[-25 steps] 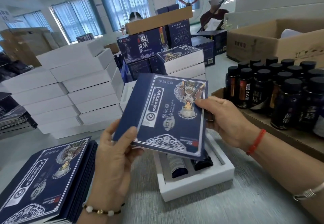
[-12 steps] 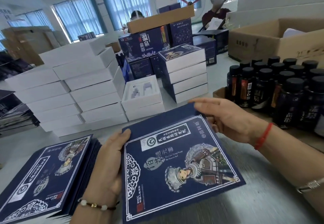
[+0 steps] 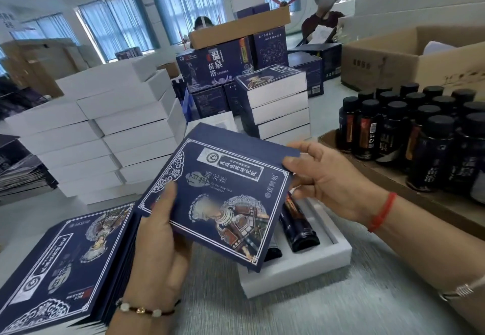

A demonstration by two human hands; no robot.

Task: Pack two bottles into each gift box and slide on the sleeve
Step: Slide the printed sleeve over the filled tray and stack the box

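while both hands pinch it, navy sleeve [image 3: 217, 195] hangs tilted above white gift box [image 3: 301, 264]. left hand [image 3: 160, 232] grips its near-left edge, right hand [image 3: 325, 177] its far-right corner. two dark bottles [image 3: 299, 224] lie in the box, partly hidden.

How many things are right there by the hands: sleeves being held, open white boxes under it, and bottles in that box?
Sleeve: 1
Box: 1
Bottles: 2
Total: 4
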